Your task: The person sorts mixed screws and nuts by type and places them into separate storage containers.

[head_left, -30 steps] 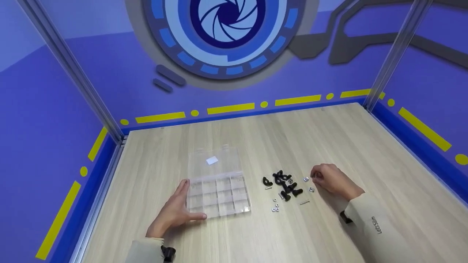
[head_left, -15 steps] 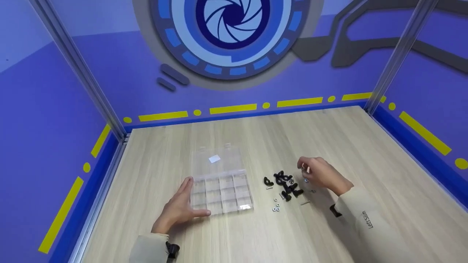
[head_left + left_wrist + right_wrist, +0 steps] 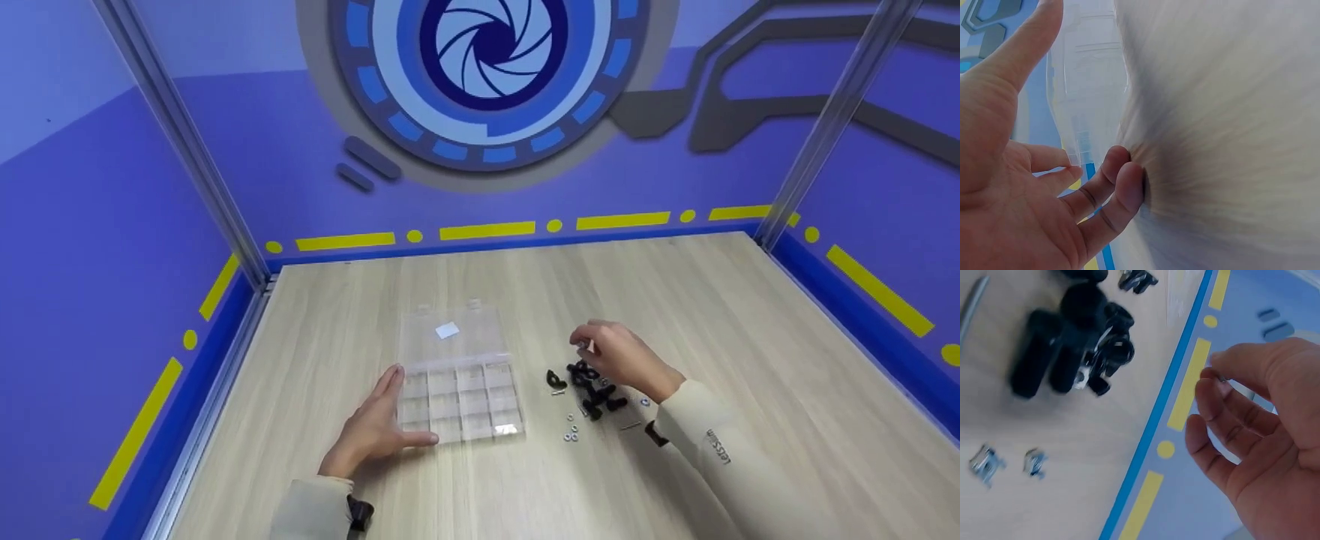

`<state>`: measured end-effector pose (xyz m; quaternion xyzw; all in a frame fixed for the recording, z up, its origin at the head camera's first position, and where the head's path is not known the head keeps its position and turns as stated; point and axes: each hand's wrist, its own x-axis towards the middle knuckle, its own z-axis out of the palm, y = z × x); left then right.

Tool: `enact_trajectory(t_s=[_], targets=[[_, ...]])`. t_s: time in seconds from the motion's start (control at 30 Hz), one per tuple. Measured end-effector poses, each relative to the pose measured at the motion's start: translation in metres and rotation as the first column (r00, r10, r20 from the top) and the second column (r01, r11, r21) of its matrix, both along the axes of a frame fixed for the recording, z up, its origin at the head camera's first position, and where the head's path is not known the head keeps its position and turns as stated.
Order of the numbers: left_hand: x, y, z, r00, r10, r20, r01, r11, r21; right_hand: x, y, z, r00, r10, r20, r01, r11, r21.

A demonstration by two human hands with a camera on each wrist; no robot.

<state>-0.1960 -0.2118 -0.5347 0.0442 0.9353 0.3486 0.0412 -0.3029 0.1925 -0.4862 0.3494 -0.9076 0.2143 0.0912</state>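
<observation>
A clear divided case [image 3: 459, 405] lies with its lid [image 3: 420, 337] folded back. Against its left and front edges rests my left hand [image 3: 369, 431], fingers and thumb spread; in the left wrist view the hand [image 3: 1033, 185] is beside the clear plastic [image 3: 1092, 73]. Raised above the far side of the black parts [image 3: 592, 394], my right hand [image 3: 626, 360] pinches something small. The right wrist view shows a bit of metal [image 3: 1220, 375] between thumb and index finger of the hand [image 3: 1264, 427], mostly covered by the fingertips.
Several small nuts [image 3: 571, 437] lie on the wooden table [image 3: 480, 495] in front of the black parts, with a thin screw [image 3: 631, 426] to their right. Two metal pieces [image 3: 985, 465] show in the right wrist view. Blue walls [image 3: 225, 150] enclose the table.
My right hand has lifted from the table at the right of the parts and moved left over them, pinching the small piece. The left hand stays at the case.
</observation>
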Motion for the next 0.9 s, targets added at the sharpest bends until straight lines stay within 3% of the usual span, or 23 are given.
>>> enact_trajectory(t_s=[0.33,0.57,0.9], targets=[[-0.002,0.001,0.000,1.000,-0.002,-0.005,0.002,1.000,-0.019,0.001,-0.036,0.006,0.991,0.097,-0.087,-0.100,0.994,-0.031],[-0.001,-0.001,0.001,1.000,-0.019,-0.007,0.019,1.000,-0.011,0.006,-0.066,0.011,0.991,0.113,-0.066,-0.117,0.991,-0.059],[0.000,0.000,0.000,1.000,-0.026,-0.011,0.026,1.000,-0.007,0.013,-0.102,0.008,0.978,0.189,-0.089,-0.189,0.982,0.006]])
